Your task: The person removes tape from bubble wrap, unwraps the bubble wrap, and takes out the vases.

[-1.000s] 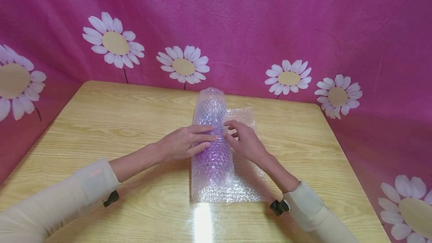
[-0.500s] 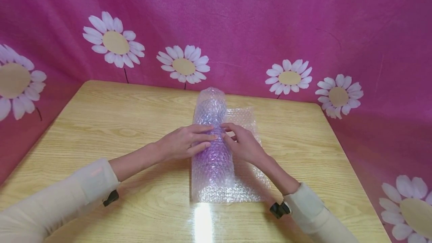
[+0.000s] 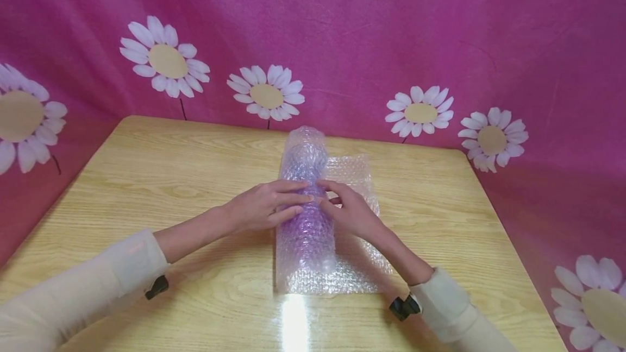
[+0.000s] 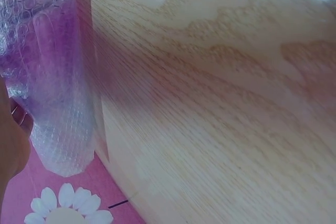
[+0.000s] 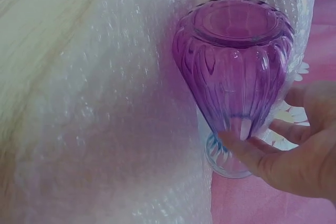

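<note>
A purple ribbed glass vase point(image 5: 231, 72), turning clear bluish at its narrow neck, lies on its side under bubble wrap point(image 3: 308, 254) near the table's middle. From above, only its purple tint shows through the wrap; the right wrist view sees it bare from its base end. My left hand point(image 3: 264, 206) rests on the wrapped vase from the left, its fingers stretched over the top. On the other side my right hand point(image 3: 349, 208) holds the vase near the neck, thumb on the glass and fingers over the wrap. In the left wrist view the left hand point(image 4: 13, 140) is mostly cut off.
A flat part of the bubble wrap point(image 3: 354, 270) spreads to the right of the vase on the wooden table point(image 3: 195, 178). Behind and beside the table hangs a magenta cloth point(image 3: 342, 26) printed with white daisies.
My right hand has edged left against the wrapped vase, and the wrapped vase has shifted slightly left. The left hand stays on top, moving a little left with it.
</note>
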A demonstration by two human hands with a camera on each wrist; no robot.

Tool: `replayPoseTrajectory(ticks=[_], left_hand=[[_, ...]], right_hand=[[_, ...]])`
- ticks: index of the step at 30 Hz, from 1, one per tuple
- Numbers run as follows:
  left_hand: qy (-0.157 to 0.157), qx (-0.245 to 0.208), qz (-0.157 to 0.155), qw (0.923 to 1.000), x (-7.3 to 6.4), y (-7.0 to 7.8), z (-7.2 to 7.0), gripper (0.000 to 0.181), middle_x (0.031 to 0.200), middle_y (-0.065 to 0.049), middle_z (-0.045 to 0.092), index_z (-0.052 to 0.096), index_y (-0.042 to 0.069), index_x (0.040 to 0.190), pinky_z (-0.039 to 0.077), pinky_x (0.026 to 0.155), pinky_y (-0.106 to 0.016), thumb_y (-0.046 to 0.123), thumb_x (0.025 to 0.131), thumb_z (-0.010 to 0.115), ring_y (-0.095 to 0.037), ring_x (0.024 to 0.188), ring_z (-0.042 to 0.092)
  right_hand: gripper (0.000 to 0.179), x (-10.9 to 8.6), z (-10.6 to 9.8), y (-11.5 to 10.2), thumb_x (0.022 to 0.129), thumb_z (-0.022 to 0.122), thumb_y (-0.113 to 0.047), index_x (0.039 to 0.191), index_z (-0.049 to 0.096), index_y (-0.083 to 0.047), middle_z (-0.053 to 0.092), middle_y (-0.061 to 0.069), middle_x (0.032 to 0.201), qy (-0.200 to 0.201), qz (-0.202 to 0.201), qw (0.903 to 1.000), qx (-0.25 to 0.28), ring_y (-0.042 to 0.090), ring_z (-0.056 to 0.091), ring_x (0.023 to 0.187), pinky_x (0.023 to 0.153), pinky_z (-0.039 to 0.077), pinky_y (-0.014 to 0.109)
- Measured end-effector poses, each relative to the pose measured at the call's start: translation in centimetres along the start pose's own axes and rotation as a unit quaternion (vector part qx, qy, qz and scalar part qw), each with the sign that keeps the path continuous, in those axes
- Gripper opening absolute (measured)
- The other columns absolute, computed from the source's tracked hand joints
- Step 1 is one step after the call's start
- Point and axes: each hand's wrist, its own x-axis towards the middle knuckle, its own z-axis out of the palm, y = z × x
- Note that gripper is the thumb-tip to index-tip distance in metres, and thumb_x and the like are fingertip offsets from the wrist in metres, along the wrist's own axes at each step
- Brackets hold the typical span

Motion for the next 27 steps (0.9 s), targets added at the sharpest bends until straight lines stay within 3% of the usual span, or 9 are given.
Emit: replayPoseTrajectory(ticks=[4,12,21,27], left_hand=[[-0.003,-0.002,-0.001,1.0000,0.0,0.0,-0.1,0.035,0.143,-0.013,0.055,0.068,0.015,0.132,0.044,0.106,-0.045,0.023,0.098,0.063,-0.028,0.133,0.050],[-0.011,-0.001,-0.011,0.9999,-0.3,0.1,-0.4,0.036,0.143,-0.012,0.055,0.067,0.015,0.132,0.044,0.106,-0.045,0.024,0.097,0.064,-0.028,0.133,0.050],[-0.018,-0.033,-0.036,0.9987,-0.9,0.1,-0.9,0.036,0.144,-0.012,0.053,0.067,0.015,0.133,0.043,0.106,-0.047,0.024,0.098,0.062,-0.030,0.132,0.050],[-0.019,-0.049,-0.058,0.9969,-1.5,-0.1,-1.1,0.037,0.147,-0.010,0.051,0.065,0.017,0.134,0.043,0.107,-0.047,0.024,0.099,0.061,-0.030,0.132,0.050]], right_hand=[[0.050,-0.1,0.1,-0.2,0.100,0.061,-0.021,0.147,0.049,-0.009,0.051,0.016,0.144,-0.002,0.000,0.9998,0.018,0.037,0.062,0.115,0.086,0.058,0.039],[0.051,0.2,0.3,-0.6,0.099,0.061,-0.015,0.146,0.048,-0.003,0.047,0.023,0.145,-0.012,-0.012,0.9992,0.035,0.040,0.065,0.108,0.079,0.060,0.035],[0.051,0.5,0.8,-1.3,0.100,0.062,-0.022,0.147,0.050,-0.008,0.047,0.023,0.143,-0.003,-0.007,0.9999,-0.009,0.037,0.065,0.106,0.075,0.060,0.033],[0.050,0.7,1.1,-2.2,0.099,0.062,-0.025,0.145,0.051,-0.009,0.052,0.022,0.132,0.000,-0.005,0.9989,-0.046,0.033,0.065,0.102,0.075,0.060,0.034]])
